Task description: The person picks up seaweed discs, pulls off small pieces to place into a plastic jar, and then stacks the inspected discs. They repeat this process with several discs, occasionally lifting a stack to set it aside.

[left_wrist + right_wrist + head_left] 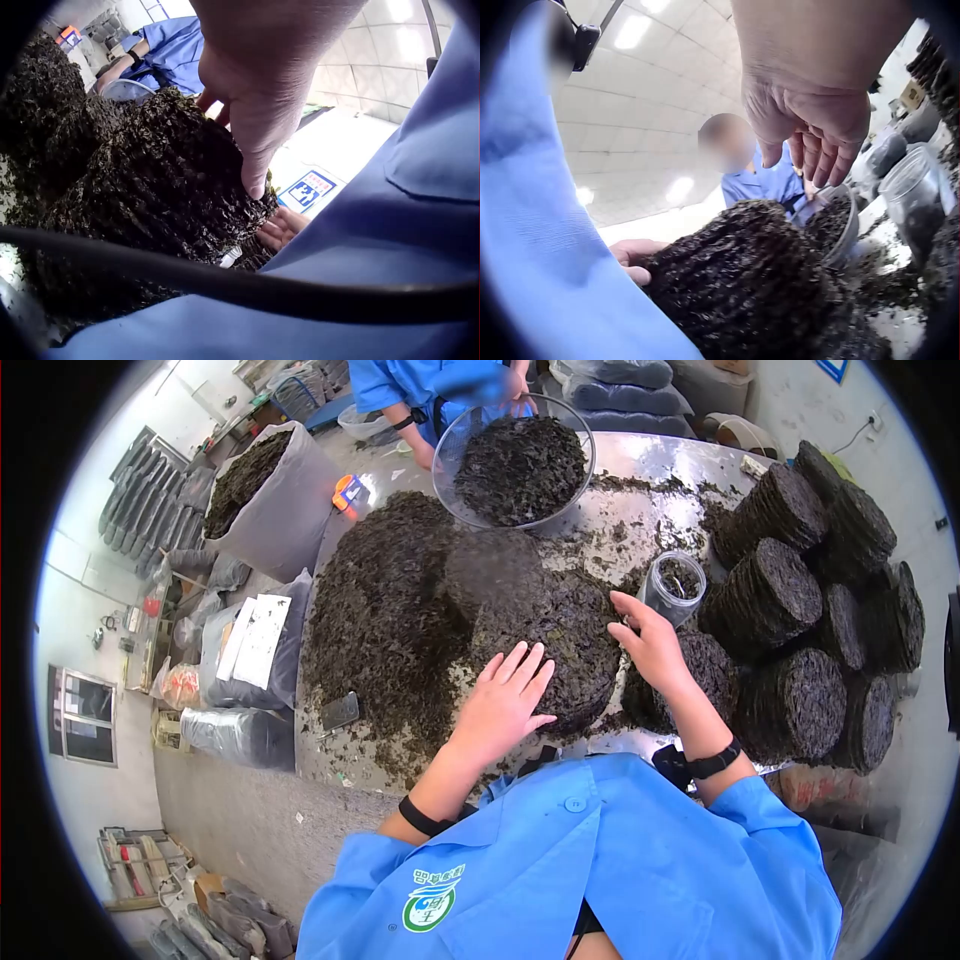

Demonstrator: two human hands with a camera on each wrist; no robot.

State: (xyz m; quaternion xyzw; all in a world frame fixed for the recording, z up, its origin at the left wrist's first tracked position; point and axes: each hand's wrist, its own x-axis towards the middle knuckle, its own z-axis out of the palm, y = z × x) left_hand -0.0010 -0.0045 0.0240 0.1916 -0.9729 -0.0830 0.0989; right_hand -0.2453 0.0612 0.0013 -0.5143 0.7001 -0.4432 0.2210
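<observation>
The layered stack (570,645) stood in front of the person, between the two hands, its round face up and its ridged side toward the blue jacket (640,840). The left hand (505,705) was the nearer, resting on its near-left part with fingers straight and spread, while the right hand (655,643), fingers loosely bent and gripping nothing, was just beside the right edge, near the jar (662,610); whether its fingertips touched the stack, I could not tell.
</observation>
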